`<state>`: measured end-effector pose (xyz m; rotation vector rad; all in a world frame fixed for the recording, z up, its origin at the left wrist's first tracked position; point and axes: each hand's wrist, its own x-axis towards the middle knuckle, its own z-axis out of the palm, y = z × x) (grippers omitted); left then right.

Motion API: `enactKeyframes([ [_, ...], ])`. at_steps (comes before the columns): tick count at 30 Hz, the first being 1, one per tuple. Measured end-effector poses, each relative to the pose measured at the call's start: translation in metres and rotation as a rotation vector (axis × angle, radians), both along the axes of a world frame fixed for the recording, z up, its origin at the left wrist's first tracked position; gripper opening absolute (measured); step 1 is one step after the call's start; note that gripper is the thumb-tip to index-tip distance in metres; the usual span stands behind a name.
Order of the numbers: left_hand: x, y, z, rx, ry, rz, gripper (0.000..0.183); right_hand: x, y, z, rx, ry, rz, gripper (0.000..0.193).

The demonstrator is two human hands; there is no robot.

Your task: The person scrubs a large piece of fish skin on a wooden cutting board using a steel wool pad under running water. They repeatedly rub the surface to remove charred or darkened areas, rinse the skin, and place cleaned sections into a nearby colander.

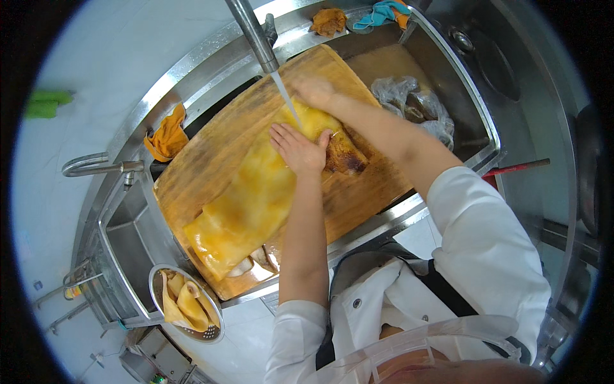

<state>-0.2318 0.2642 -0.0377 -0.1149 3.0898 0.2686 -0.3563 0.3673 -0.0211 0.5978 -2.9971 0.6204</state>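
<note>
A large yellow slab of what looks like animal skin (252, 192) lies slantwise across a wooden board (192, 173) set over the sink. Its surface is wet and shiny, and a browned, scorched-looking part (344, 153) shows at its right side. My left hand (298, 147) rests flat on the slab with the fingers stretched out. Beyond it, my right hand (313, 91) is at the slab's far end, close to the tap's stream; motion blurs its fingers. Water runs from the metal tap (259, 41) onto the slab beside my left fingertips.
A colander (217, 323) with pale yellow pieces stands at the near left. Orange cloths (167, 133) and a blue cloth (382, 14) lie along the sink's back edge. Plastic bags (416, 105) sit in the right basin (476, 137). A second tap (102, 165) juts out at left.
</note>
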Motion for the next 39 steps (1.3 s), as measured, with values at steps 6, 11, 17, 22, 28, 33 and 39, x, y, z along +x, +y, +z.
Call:
enactKeyframes([
  [6,-0.007,0.012,-0.009,-0.298,0.106,-0.095,0.104,0.016,-0.04,-0.062,-0.476,-0.01,-0.061,0.02],
  [11,0.025,-0.031,-0.002,-0.08,0.014,-0.037,0.105,-0.014,-0.03,-0.025,0.024,-0.365,-0.069,0.016],
  [17,0.029,-0.04,0.007,-0.153,-0.025,-0.04,0.105,0.01,-0.049,-0.027,0.102,0.023,-0.144,0.017],
  [22,0.026,-0.034,-0.01,-0.357,0.083,0.018,0.112,0.022,-0.109,-0.047,0.12,0.366,0.174,0.015],
  [28,0.046,-0.058,0.0,-0.041,0.067,0.124,0.114,0.012,-0.035,-0.015,0.124,0.009,-0.041,0.024],
  [33,0.027,-0.03,-0.011,-0.261,0.179,-0.004,0.114,0.02,-0.088,-0.055,0.123,0.249,0.089,0.022],
  [39,0.04,-0.056,-0.004,-0.072,0.03,-0.019,0.103,0.025,-0.03,-0.041,-0.093,0.26,-0.068,0.016],
])
